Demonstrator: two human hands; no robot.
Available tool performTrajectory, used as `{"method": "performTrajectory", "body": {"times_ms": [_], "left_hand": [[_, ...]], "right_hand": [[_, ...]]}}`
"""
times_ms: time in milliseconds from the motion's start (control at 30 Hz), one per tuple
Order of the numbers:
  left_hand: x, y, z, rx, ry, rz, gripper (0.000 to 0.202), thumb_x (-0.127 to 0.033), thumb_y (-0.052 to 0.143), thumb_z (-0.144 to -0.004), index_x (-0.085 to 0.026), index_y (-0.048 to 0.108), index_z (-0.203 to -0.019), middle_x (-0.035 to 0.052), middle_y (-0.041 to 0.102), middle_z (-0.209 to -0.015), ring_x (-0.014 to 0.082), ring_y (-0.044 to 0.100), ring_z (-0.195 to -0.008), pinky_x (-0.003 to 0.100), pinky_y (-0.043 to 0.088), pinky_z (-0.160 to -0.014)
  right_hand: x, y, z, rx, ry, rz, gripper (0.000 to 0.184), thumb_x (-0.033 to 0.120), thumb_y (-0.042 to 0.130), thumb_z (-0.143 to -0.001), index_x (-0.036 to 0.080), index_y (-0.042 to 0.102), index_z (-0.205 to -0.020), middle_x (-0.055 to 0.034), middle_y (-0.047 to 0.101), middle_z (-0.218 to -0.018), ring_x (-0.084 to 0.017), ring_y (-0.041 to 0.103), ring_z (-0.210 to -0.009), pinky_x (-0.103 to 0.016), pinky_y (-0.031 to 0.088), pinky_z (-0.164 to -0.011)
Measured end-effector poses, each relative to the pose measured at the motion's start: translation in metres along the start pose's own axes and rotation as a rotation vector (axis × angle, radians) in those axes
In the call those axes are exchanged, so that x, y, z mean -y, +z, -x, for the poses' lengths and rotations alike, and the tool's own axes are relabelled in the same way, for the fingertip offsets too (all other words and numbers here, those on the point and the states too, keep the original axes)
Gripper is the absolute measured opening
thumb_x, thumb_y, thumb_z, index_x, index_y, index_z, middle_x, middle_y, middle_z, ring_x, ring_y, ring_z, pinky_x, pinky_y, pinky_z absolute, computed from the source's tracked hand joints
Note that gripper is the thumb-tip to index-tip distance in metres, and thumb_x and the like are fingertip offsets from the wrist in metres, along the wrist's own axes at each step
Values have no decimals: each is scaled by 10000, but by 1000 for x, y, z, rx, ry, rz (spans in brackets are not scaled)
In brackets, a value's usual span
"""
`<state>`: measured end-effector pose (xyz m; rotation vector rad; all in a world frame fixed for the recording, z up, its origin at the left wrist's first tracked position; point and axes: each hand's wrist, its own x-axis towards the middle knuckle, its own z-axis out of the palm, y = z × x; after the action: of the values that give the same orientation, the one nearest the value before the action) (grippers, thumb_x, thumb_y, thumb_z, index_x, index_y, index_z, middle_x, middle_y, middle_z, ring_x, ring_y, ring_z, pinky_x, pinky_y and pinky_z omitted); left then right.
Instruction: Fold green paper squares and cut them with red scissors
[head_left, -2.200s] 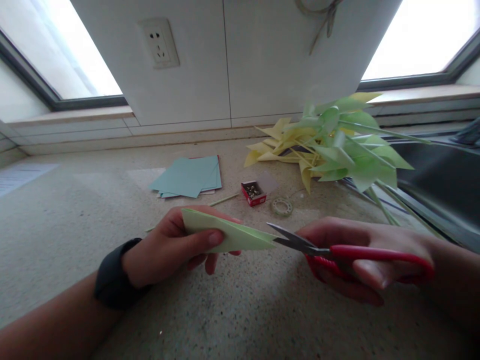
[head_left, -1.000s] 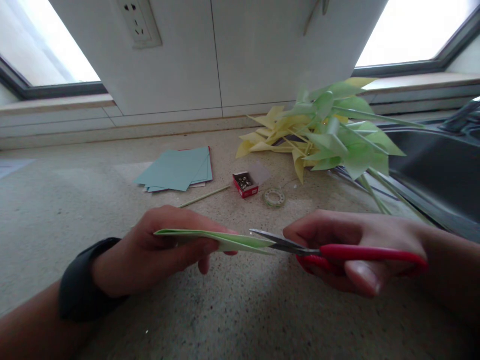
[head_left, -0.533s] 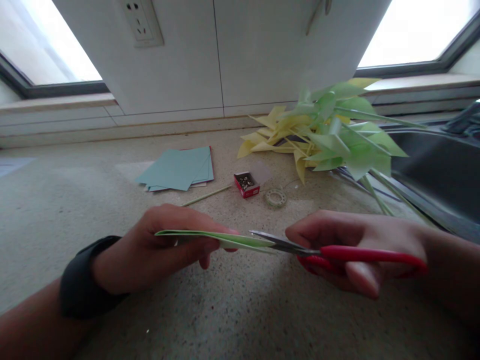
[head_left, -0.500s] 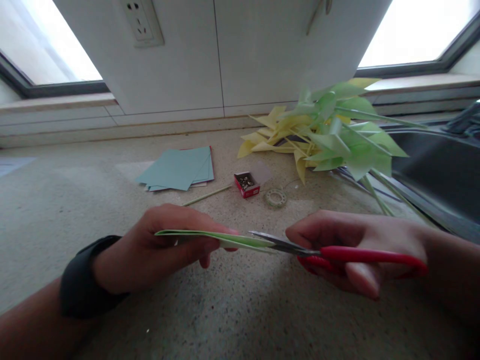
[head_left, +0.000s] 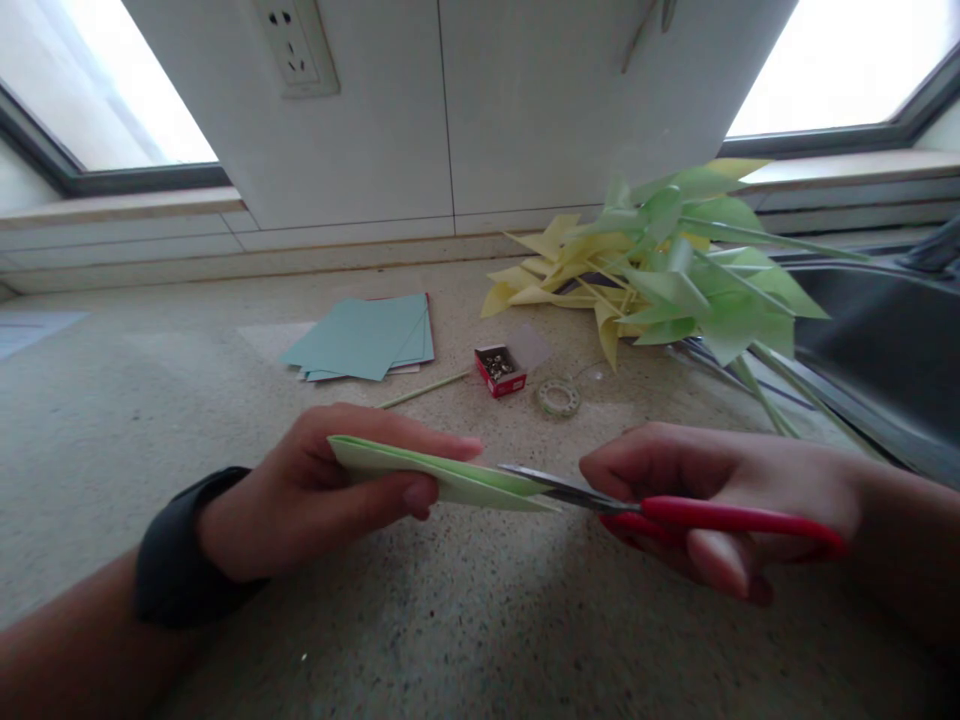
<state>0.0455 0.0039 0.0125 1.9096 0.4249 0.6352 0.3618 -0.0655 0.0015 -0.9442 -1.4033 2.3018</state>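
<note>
My left hand (head_left: 337, 490), with a black band at the wrist, pinches a folded sheet of light green paper (head_left: 465, 488) between thumb and fingers. The paper is held above the counter, its pointed end toward the right. My right hand (head_left: 720, 490) is closed round the red handles of a pair of scissors (head_left: 675, 510). The metal blades point left, slightly apart, and meet the right end of the green paper. How deep they reach into the fold I cannot tell.
Beyond my hands on the speckled counter (head_left: 225, 400) lie pale blue paper squares (head_left: 360, 335), a thin stick (head_left: 424, 390), a red box of small metal pieces (head_left: 501, 372) and a tape roll (head_left: 558, 397). Yellow and green paper pinwheels (head_left: 675, 270) lie beside the sink (head_left: 877, 330) at right.
The green paper has tilted, so more of its near face shows. My left forefinger is straighter along it. The scissors stay at its right end, and the whole view has shifted slightly.
</note>
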Motion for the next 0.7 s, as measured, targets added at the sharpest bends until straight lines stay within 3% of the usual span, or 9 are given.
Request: {"method": "performTrajectory", "body": {"times_ms": [267, 467, 700], "left_hand": [[0, 2, -5, 41, 27, 94, 254, -240, 645, -973, -323, 760, -1184, 42, 800, -960, 151, 708, -734, 229, 625, -615], [-1, 2, -4, 72, 43, 65, 250, -220, 641, -973, -261, 756, -1191, 69, 786, -945, 140, 687, -697, 220, 604, -596], [-3, 5, -6, 142, 84, -10, 288, -175, 627, -978, -275, 744, -1221, 62, 772, -946, 131, 690, -736, 215, 584, -668]], "right_hand": [[9, 7, -1, -29, 48, -7, 337, 326, 812, -799, 162, 520, -762, 75, 543, -510, -22, 440, -377, -93, 353, -360], [10, 5, 0, -52, 95, 27, 417, 399, 866, -714, 168, 521, -754, 76, 543, -509, -33, 452, -387, -101, 334, -356], [13, 9, 1, -76, 189, 69, 434, 292, 912, -584, 176, 519, -726, 75, 566, -571, -66, 520, -438, -126, 250, -368]]}}
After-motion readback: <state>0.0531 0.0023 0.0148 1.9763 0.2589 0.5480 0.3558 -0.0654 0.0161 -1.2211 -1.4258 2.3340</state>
